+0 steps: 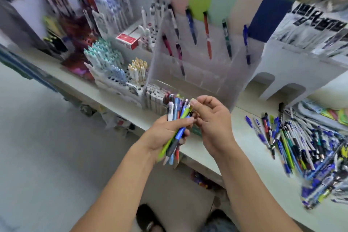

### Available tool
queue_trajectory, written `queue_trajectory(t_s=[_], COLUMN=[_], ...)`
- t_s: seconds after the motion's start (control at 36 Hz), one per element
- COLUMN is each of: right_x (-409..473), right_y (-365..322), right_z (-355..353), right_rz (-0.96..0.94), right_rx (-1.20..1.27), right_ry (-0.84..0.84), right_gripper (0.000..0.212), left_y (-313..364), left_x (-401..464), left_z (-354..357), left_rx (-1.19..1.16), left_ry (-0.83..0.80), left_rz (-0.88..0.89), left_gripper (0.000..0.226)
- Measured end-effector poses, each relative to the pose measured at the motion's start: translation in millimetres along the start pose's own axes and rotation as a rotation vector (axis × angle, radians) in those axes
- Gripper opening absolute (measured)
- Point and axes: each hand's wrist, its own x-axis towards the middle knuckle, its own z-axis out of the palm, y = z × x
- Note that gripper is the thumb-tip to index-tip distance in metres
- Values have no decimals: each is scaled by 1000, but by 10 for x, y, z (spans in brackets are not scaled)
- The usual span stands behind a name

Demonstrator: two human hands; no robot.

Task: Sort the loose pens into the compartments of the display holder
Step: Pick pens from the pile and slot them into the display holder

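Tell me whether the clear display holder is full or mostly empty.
Mostly empty: the clear acrylic display holder shows only about seven single pens standing apart, such as the red pen.

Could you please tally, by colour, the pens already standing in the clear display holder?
In the clear display holder:
Pink or magenta pens: 2
Black-and-white pens: 1
Blue pens: 2
Red pens: 1
Dark green pens: 1
Total: 7
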Motion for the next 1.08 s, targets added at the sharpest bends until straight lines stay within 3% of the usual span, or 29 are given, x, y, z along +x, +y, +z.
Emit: queue_trajectory(t_s=[0.08,0.17,0.28,0.39,0.44,0.53,0.61,0.69,0.78,0.86,0.97,1.08], right_x=[69,182,377,570,676,863,1073,1231,1357,1478,1645,1808], right_y=[-83,-186,-241,-199,-167,-147,-207,-434,-620,-612,-432,-195], right_z=[146,198,247,307,350,455,446,272,131,142,225,262], right_rz=[37,30,15,-28,-48,-53,-83,-295,-652,-876,-939,-830], right_rx=[-35,-37,75,134,137,168,271,291,33,-297,-734,-1030], right_ry=[-29,-22,86,174,196,186,225,388,488,454,451,451], right_gripper=[30,24,17,16,14,16,20,20,21,25,23,21], left_y=[173,313,413,444,484,593,714,837,964,1090,1215,1310], left_x=[72,205,386,576,653,770,929,1079,1163,1212,1300,1385], left_z=[-151,-152,-35,-22,-45,-109,-212,-352,-453,-498,-526,-561], left_rx=[51,43,-82,-138,-229,-308,-221,8,100,175,257,317], left_ry=[-2,-46,-110,-96,-39,88,235,356,312,235,127,5], left_rz=[25,35,-39,-126,-146,-100,9,156,193,176,127,72], left_gripper=[16,12,33,33,37,22,26,17,10,21,20,16])
